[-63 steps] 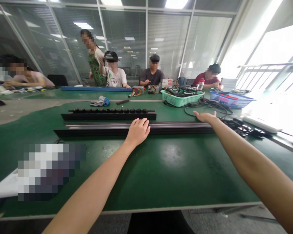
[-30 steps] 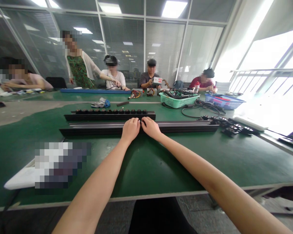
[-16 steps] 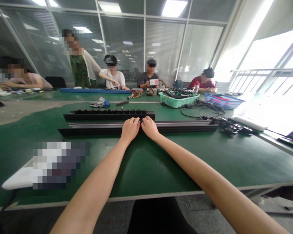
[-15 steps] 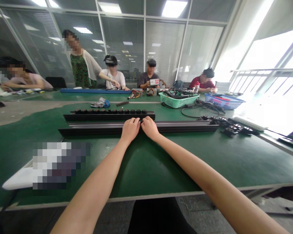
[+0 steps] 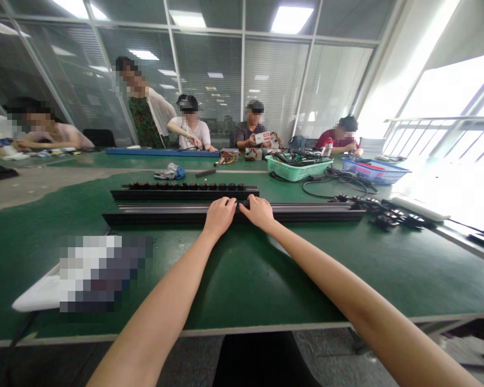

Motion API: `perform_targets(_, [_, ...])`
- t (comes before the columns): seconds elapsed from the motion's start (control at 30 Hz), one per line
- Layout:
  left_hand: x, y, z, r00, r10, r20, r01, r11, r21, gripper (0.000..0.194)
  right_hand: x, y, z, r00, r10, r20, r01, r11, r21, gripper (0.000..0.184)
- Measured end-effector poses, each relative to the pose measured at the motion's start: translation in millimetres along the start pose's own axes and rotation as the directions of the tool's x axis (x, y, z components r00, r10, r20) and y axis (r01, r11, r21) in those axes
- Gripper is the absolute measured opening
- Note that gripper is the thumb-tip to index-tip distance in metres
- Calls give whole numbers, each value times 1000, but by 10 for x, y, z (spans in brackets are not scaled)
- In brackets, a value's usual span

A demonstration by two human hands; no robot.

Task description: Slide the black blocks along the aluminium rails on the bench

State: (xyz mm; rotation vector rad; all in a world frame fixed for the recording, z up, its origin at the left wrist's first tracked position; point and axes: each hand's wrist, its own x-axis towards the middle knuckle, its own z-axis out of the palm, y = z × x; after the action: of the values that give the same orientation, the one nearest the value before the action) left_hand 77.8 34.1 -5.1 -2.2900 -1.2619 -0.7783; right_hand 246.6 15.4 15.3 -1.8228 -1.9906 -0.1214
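A long black metal rail with a grey channel lies across the green table in front of me. My left hand is closed over the rail near its middle, fingertips curled onto the channel. Just beside it, my right hand pinches a small black part at the channel; the fingers hide most of it. Behind is a shorter black rail topped by a row of small dark parts. More black parts sit at the first rail's right end, with a loose pile beyond.
A green basket of cables and a blue basket stand at the back right. Gloves lie behind the rails. A white object, partly pixelated, is at the near left. Several people sit or stand across the table.
My right hand has shifted slightly right, away from my left, and the small black part between them now shows more. The whole view has moved a little.
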Motion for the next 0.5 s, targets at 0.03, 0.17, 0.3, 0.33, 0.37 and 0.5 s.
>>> perform_targets(0.03, [1, 4, -2, 1000, -3, 7, 3, 1000, -2, 32, -2, 37, -9, 999, -36, 22, 36, 999, 3, 41])
perform_targets(0.17, [-2, 27, -14, 999, -15, 35, 15, 1000, -6, 33, -49, 161, 22, 992, -123, -32, 124, 992, 28, 45])
perform_targets(0.3, [-22, 46, -10, 999, -35, 21, 35, 999, -31, 35, -100, 177, 87, 985, -142, -100, 143, 990, -4, 42])
perform_targets(0.33, [-26, 47, -4, 999, -38, 13, 38, 999, -36, 35, -105, 171, 97, 984, -143, -103, 142, 990, -12, 41])
perform_targets(0.37, [-31, 47, 2, 999, -38, 4, 39, 998, -39, 35, -107, 165, 104, 984, -142, -106, 141, 990, -20, 41])
perform_targets(0.5, [-36, 37, 30, 1000, -17, -26, 16, 999, -45, 34, -111, 141, 130, 983, -132, -129, 129, 991, -32, 39])
